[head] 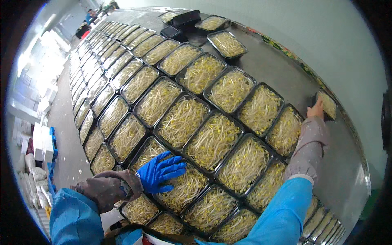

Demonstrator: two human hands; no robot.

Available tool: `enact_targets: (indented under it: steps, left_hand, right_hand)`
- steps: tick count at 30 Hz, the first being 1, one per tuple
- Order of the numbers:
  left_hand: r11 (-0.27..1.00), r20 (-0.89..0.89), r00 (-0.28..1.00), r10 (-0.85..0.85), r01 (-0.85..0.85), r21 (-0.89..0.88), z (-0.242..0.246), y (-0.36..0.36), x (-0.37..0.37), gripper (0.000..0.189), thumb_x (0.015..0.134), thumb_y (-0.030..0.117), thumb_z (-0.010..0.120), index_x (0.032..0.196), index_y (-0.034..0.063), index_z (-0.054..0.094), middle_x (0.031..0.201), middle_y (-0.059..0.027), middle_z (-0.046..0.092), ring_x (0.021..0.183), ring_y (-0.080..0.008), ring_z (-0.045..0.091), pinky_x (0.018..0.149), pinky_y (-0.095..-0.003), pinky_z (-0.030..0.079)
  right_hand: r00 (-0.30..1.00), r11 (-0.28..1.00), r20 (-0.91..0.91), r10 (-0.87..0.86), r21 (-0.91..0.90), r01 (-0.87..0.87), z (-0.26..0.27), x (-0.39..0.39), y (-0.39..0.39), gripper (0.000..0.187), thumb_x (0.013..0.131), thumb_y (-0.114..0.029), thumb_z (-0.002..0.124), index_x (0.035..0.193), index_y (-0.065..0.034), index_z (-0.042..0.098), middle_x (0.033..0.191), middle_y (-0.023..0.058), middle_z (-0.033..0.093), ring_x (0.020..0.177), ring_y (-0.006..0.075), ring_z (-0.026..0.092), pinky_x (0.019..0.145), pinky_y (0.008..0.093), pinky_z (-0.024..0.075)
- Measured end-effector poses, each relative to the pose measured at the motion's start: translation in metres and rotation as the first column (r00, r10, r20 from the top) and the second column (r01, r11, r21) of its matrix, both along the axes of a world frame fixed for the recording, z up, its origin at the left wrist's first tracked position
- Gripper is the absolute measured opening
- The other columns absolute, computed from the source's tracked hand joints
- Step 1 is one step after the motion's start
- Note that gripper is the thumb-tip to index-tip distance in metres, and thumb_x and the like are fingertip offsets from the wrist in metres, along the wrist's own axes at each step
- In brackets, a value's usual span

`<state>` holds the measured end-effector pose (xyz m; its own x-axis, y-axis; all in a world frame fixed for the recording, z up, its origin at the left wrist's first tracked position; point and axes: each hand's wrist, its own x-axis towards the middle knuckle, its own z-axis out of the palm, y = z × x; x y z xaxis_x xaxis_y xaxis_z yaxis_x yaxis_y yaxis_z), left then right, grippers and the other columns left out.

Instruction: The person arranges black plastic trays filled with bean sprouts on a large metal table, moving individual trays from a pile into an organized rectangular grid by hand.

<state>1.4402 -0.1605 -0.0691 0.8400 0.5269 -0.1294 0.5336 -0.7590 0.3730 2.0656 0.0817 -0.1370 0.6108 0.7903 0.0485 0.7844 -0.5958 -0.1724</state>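
Rows of black plastic trays heaped with bean sprouts (213,141) cover much of a metal table (337,171). My left hand (162,172), in a blue glove, hovers over or rests on the near trays, fingers spread, holding nothing; whether it touches them I cannot tell. My right hand (316,108), bare, reaches to the table's far right edge, its fingers on the side of a single tray of sprouts (327,105). The underside of that tray and part of the grip are hidden.
At the far side, a tilted tray of sprouts (228,44) lies near stacked black trays (186,19). A raised rim (288,52) runs along the table by the pale wall. White boxes (43,142) stand left of the table; a person (89,16) is in the distance.
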Motion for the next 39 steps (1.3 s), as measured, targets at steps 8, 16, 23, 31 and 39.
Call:
enact_targets:
  steps: [8, 16, 23, 31, 39]
  left_hand:
    - [1.0, 0.024, 1.0, 0.0, 0.0, 0.002, -0.01, 0.0, 0.003, 0.062, 0.097, 0.05, 0.039, 0.147, 0.0135, 0.035, 0.152, -0.0088, 0.035, 0.142, -0.0321, 0.029, 0.117, -0.056, 0.015]
    - [0.999, 0.056, 0.998, -0.024, 0.022, 0.036, -0.004, -0.004, 0.002, 0.061, 0.097, 0.046, 0.042, 0.146, 0.0112, 0.035, 0.154, -0.0112, 0.033, 0.143, -0.0333, 0.027, 0.117, -0.0573, 0.014]
    - [0.987, 0.103, 0.993, -0.059, 0.043, 0.154, -0.006, -0.006, -0.003, 0.06, 0.097, 0.044, 0.04, 0.147, 0.0107, 0.033, 0.156, -0.0112, 0.029, 0.145, -0.0331, 0.023, 0.117, -0.055, 0.014]
    - [0.99, 0.324, 0.945, -0.043, -0.002, 0.138, 0.012, -0.018, -0.02, 0.068, 0.089, 0.035, 0.063, 0.145, 0.0094, 0.035, 0.152, -0.0174, 0.032, 0.138, -0.0375, 0.033, 0.113, -0.052, 0.029]
    - [0.859, 0.932, 0.363, -0.016, 0.481, -0.172, 0.301, -0.095, -0.197, 0.046, 0.089, 0.027, 0.069, 0.127, 0.004, 0.06, 0.137, -0.0192, 0.052, 0.128, -0.0362, 0.048, 0.108, -0.0451, 0.038]
  right_hand:
    - [0.915, 0.977, 0.395, 0.081, -0.211, 0.004, 0.017, 0.011, -0.022, 0.034, 0.086, -0.019, 0.065, 0.117, -0.0044, 0.059, 0.124, 0.016, 0.059, 0.107, 0.0345, 0.062, 0.086, 0.0455, 0.0535]
    - [0.831, 0.887, 0.343, 0.437, -0.319, -0.334, 0.019, 0.051, -0.189, 0.029, 0.08, -0.008, 0.065, 0.109, -0.0059, 0.058, 0.106, 0.0158, 0.062, 0.091, 0.0359, 0.064, 0.078, 0.0465, 0.0523]
    - [0.807, 0.714, -0.1, 0.582, -0.412, -0.566, 0.098, -0.045, -0.301, 0.037, 0.079, -0.002, 0.064, 0.113, -0.0136, 0.058, 0.1, 0.0172, 0.056, 0.095, 0.04, 0.058, 0.078, 0.0514, 0.0466]
    - [0.794, 0.792, -0.253, 0.552, -0.139, -0.595, 0.173, -0.181, -0.356, 0.039, 0.081, -0.008, 0.069, 0.118, -0.0076, 0.057, 0.108, 0.0162, 0.059, 0.09, 0.0305, 0.064, 0.077, 0.0417, 0.0499]
    - [0.636, 0.618, -0.403, 0.658, -0.194, -0.762, 0.196, -0.412, -0.448, 0.043, 0.084, -0.013, 0.069, 0.125, -0.007, 0.057, 0.114, 0.0151, 0.06, 0.105, 0.0322, 0.06, 0.087, 0.0408, 0.05]
